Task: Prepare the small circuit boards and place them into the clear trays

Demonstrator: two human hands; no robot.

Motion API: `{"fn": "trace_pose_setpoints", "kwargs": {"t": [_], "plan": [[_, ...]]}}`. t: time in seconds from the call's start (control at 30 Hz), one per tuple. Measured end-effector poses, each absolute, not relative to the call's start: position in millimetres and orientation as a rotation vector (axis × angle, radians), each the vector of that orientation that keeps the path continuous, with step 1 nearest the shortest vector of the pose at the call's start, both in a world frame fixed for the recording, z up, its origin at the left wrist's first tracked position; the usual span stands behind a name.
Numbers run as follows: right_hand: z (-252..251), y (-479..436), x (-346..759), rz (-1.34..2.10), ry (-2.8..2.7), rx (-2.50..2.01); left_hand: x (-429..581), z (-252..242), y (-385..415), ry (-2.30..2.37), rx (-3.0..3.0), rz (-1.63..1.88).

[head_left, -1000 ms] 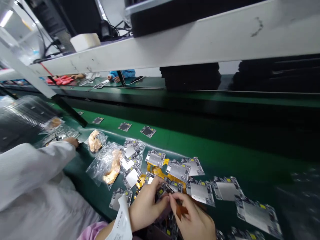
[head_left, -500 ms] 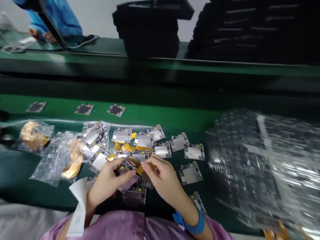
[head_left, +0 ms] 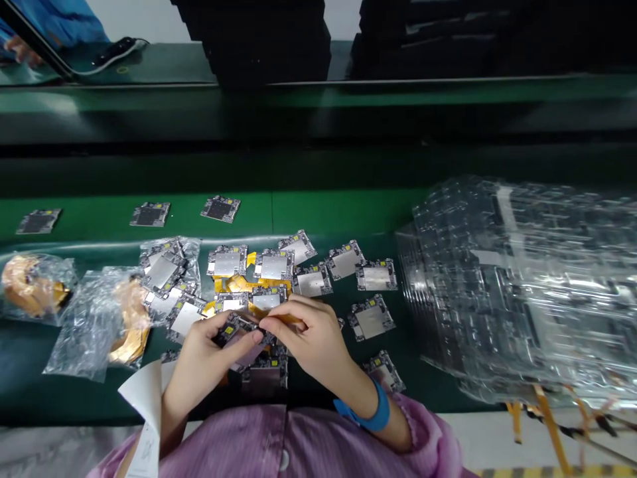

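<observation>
My left hand (head_left: 204, 362) is closed around a small circuit board (head_left: 237, 328) with a yellow patch, held just above the green mat. Fingers of my right hand (head_left: 311, 342) pinch a thin orange flex strip (head_left: 286, 319) at the board's right edge. The two hands meet over a loose spread of similar boards with silver shields (head_left: 271, 265). A blue band sits on my right wrist (head_left: 371, 415). A white paper tag (head_left: 144, 411) hangs at my left wrist.
Clear bags with boards and copper-coloured coils (head_left: 127, 318) lie at left. A tall stack of clear plastic trays (head_left: 522, 285) fills the right. Three dark boards (head_left: 219, 208) ride the green belt behind. Black tray stacks (head_left: 269, 40) stand farther back. Another person's blue sleeve (head_left: 60, 20) is far left.
The view swung right and down, away from the co-worker in white at left. My hands stayed together on the board, and the right fingers shifted along the orange strip.
</observation>
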State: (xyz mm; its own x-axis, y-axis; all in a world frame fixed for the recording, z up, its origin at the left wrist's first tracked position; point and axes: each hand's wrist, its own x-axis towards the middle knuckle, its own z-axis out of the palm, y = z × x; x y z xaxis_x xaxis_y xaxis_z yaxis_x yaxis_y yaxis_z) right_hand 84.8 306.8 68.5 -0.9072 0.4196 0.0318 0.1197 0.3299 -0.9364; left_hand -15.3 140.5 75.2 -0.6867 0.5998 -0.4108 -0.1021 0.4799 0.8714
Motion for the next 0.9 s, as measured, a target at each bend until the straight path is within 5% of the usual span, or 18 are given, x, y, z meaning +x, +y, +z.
{"fn": "trace_pose_setpoints", "kwargs": {"t": [0.73, 0.9], "plan": [[64, 299, 86, 1.584, -2.346, -0.453, -11, 73, 145, 2.134, 0.513, 1.287], [67, 299, 96, 0.984, -2.328, -0.457, -14, 70, 146, 2.123, 0.56, 1.262]]}}
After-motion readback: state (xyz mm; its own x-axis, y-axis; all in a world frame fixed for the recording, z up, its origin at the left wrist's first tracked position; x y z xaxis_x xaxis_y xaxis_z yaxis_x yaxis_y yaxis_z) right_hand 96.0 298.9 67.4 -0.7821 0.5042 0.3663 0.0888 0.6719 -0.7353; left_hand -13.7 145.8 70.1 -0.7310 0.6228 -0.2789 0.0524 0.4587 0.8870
